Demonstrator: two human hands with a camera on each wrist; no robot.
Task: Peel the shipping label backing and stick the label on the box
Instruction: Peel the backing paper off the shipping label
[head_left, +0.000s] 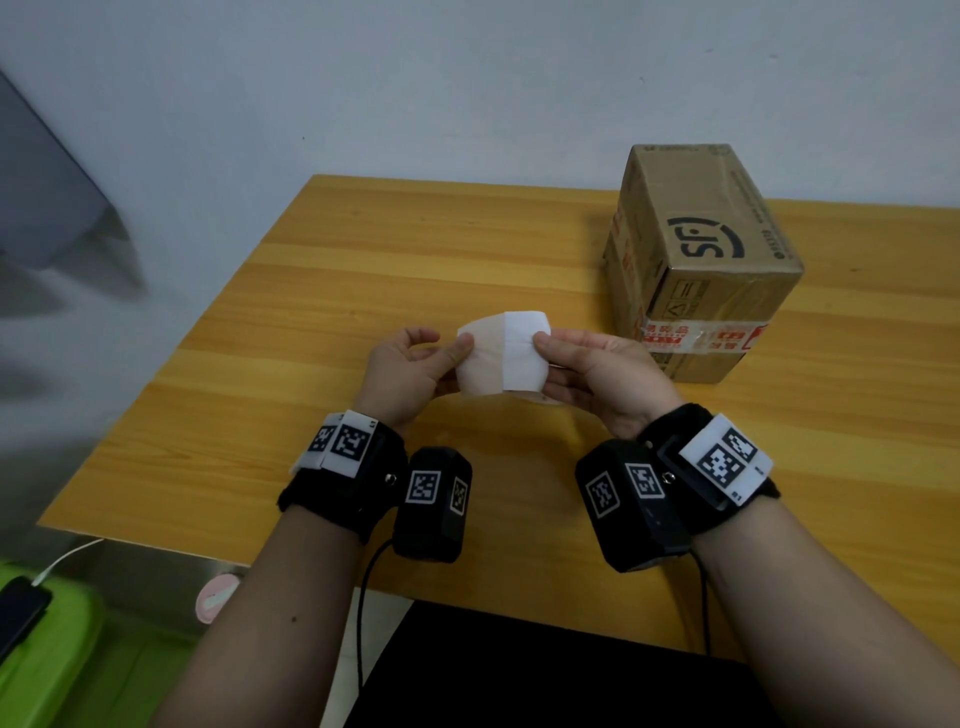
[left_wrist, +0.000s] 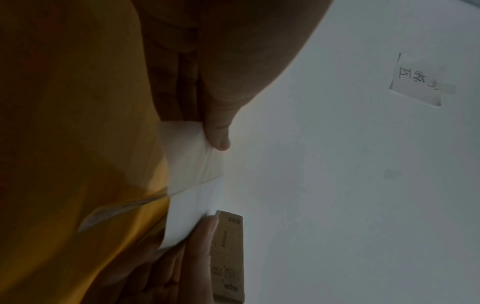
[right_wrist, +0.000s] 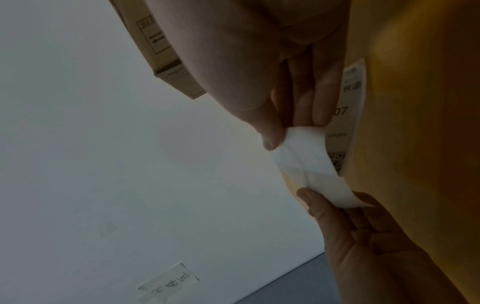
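Observation:
Above the wooden table I hold a small white label sheet with both hands. Its left half is a yellowish translucent backing. My left hand pinches that left edge, thumb on top. My right hand pinches the white right edge, thumb above and fingers below. A printed strip with a QR code shows under the right fingers; I cannot tell whether it is joined to the sheet. The taped cardboard box stands upright to the right, beyond my right hand.
The table's left edge runs diagonally, close to my left forearm. Below it sit a green bin, a phone on a white cable, and a pink object. A handwritten note is taped to the white wall.

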